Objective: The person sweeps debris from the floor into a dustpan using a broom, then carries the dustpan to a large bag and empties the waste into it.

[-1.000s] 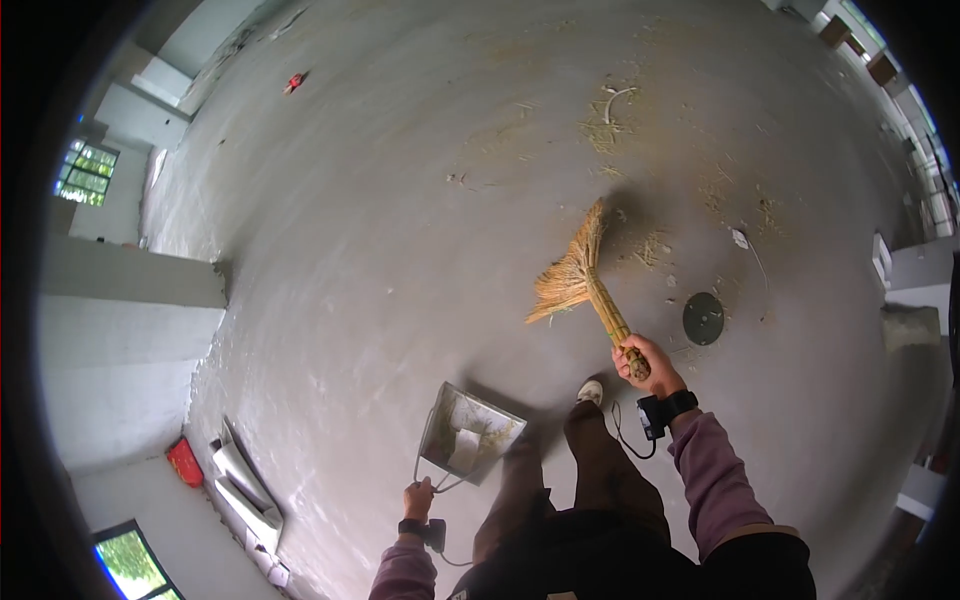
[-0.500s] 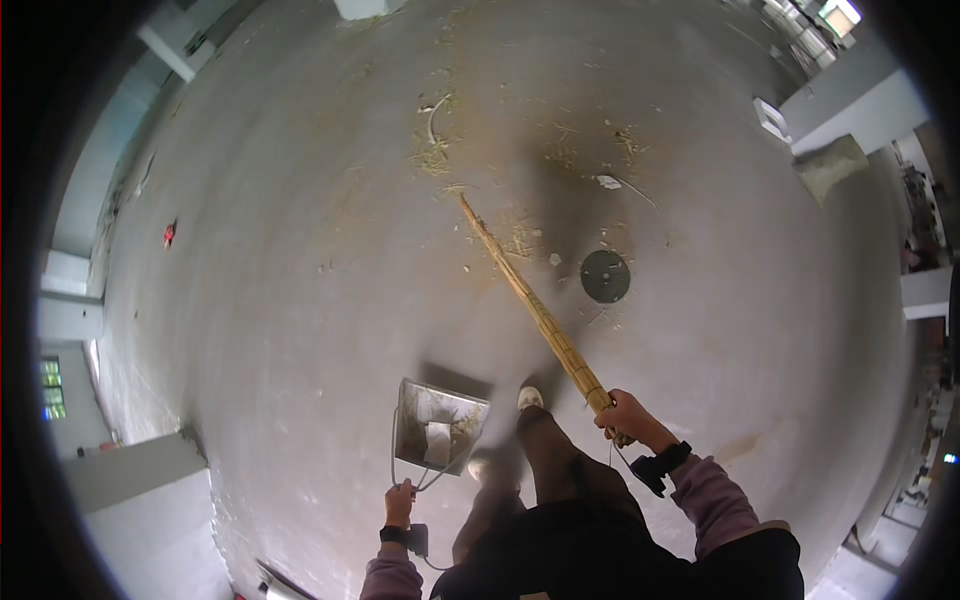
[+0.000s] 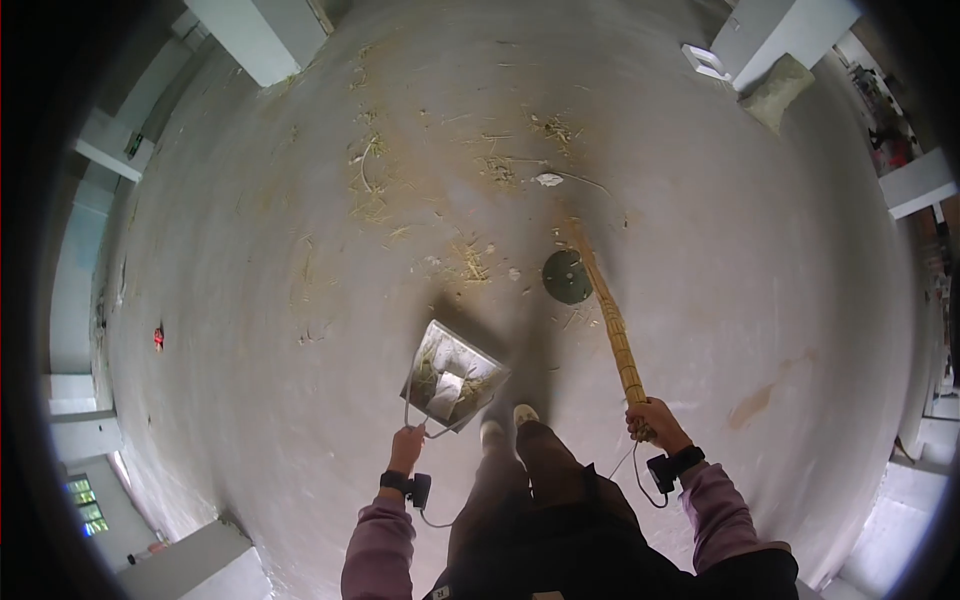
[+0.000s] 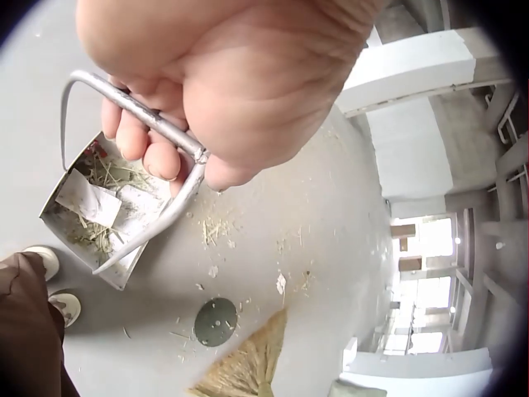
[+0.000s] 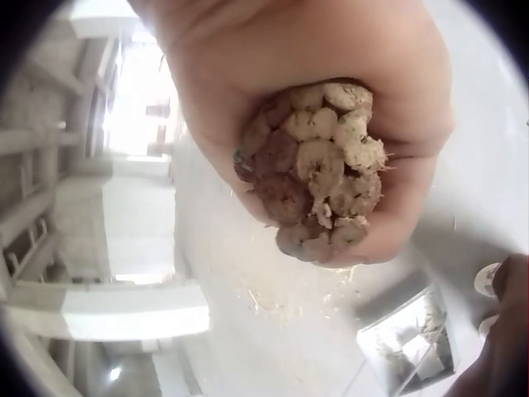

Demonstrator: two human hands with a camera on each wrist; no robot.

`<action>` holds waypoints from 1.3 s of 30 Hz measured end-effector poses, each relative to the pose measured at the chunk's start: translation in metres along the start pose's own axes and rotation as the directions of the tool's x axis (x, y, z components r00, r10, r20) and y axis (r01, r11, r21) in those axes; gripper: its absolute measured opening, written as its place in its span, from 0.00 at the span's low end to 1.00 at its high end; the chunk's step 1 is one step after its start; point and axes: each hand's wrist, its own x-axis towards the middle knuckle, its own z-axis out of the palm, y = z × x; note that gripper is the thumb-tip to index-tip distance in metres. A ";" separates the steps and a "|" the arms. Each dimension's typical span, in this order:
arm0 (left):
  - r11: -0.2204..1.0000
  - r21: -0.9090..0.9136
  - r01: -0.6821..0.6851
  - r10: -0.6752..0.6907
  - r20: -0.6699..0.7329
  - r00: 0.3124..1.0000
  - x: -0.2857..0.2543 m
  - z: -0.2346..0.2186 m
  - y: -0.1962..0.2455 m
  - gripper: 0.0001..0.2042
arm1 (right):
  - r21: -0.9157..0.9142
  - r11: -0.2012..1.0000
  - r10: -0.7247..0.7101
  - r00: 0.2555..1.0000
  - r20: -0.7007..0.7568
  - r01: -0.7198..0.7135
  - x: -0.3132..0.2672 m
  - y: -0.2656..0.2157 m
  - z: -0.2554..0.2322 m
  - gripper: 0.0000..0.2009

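Observation:
My left hand (image 3: 406, 450) grips the grey metal handle (image 4: 157, 124) of a dustpan (image 3: 470, 357). Straw bits and pale scraps lie inside the pan, as the left wrist view also shows. In my right hand (image 3: 657, 424) is a straw broom (image 3: 615, 330), gripped near the end of its bound handle. The cut stalk ends (image 5: 318, 165) stick out of that fist in the right wrist view. Seen almost edge-on from the head, the broom points forward past a dark round disc (image 3: 567, 277); its fanned bristles (image 4: 244, 364) show in the left wrist view.
Scattered straw (image 3: 472, 262) and debris lie on the grey floor ahead, with a white scrap (image 3: 548, 180) among them. Pillars (image 3: 262, 40) stand at the far left and far right, a sack (image 3: 778, 92) by the right one. A small red object (image 3: 158, 338) lies at left.
The view has turned rightward and advanced toward the straw. The broom has swung from a side-on fan to edge-on, further right. Both hands keep their hold; the dustpan has tilted and moved forward.

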 end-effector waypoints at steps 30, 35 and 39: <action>0.716 0.267 -0.645 0.534 0.385 0.752 0.051 -0.151 0.129 0.06 | -0.782 0.465 -0.176 0.823 -0.541 -0.415 -0.145 0.109 0.181 0.20; 0.673 0.290 -0.681 0.589 0.347 0.730 0.067 -0.135 0.118 0.09 | -0.839 0.323 -0.149 0.853 -0.501 -0.437 -0.175 0.084 0.181 0.22; 0.552 0.362 -0.752 0.626 0.416 0.660 0.051 -0.139 0.157 0.09 | -0.869 0.276 -0.139 0.878 -0.459 -0.411 -0.196 0.073 0.182 0.22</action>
